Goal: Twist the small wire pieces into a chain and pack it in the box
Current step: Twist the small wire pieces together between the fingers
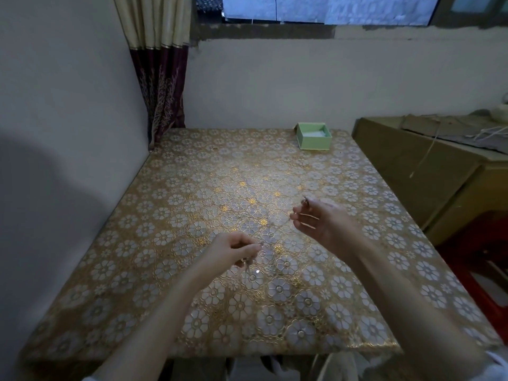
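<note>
Pinching thin wire (275, 229), both hands (233, 250) (320, 222); no writing legible.

Glossy, embossed plastic-looking tablecloth (192, 270), gold with white flowers, catching a bright sheen near the middle. Matt pale-green box (314, 138) at the far side, seemingly card, with a white lining inside. Thin, faintly glinting wire (275, 226), metal by its look, blurred and hard to read. Smooth cloth curtain (160, 64) at the far left, cream above, maroon below. Matt, slightly uneven plastered wall (275, 83). Brown, dull cardboard carton (412, 166) on the right. Shiny red plastic stool (478, 259) at the near right.
</note>
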A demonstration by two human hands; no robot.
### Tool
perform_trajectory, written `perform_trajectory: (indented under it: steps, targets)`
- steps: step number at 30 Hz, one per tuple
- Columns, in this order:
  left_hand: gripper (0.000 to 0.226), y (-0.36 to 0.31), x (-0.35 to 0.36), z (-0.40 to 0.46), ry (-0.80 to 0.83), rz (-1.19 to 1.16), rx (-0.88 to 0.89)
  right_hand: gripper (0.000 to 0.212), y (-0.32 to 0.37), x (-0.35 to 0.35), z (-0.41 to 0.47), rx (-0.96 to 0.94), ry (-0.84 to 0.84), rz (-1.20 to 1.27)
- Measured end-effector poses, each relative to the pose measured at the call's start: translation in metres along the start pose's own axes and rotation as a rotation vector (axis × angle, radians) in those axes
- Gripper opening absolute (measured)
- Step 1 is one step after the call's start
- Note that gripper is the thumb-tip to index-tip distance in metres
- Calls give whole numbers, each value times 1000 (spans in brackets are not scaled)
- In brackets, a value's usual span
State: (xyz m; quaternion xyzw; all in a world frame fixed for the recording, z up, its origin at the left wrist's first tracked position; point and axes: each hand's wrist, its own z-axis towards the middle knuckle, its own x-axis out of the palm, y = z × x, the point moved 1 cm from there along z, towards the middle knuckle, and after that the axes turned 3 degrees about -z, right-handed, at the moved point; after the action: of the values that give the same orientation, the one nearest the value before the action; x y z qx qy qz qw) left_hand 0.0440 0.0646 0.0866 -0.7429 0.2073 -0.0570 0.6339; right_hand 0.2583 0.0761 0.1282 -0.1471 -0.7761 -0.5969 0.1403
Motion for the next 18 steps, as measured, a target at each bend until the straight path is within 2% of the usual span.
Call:
perform_trajectory:
  steps: [3, 9, 14, 18]
  targets:
    - [14, -6, -4, -1, -10, 58, 6, 18, -16, -4, 3, 81, -35, -32]
    - [12, -28, -7, 1, -56, 123, 72, 20, -49, 1, 2, 172, -5, -414]
    - [18, -45, -11, 5, -57, 159, 104, 18, -53, 22, -3, 8, 75, -636]
    - [16, -57, -14, 9, -56, 252, 138, 23, -47, 35, -6, -53, 244, -548]
